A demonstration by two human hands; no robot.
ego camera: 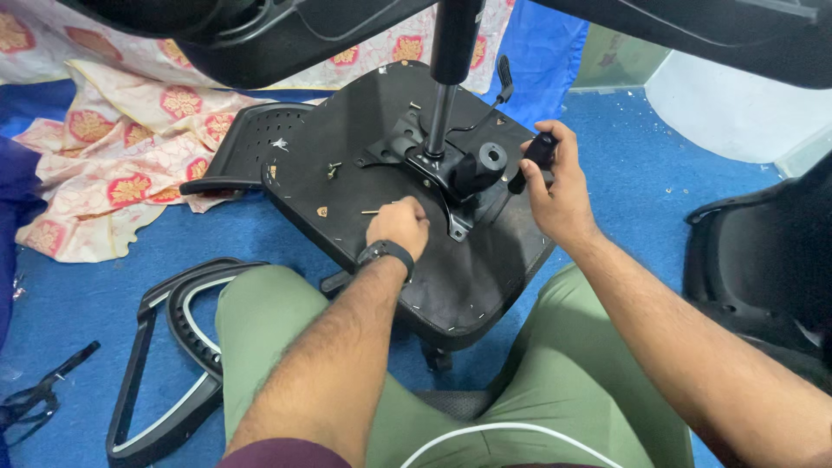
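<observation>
On the blue carpeted floor lies an upturned black plastic chair seat (399,217). Left hand (399,225) closed, resting on it; right hand (555,195) gripping its black lever knob (539,154).

A: Seat pan (347,165) upturned on the floor (641,191), mechanism (451,169) at its centre. Armrest (238,147) off its left edge.

B: Frame (165,347) near the floor's left corner. Cloth (113,147) behind it.
</observation>
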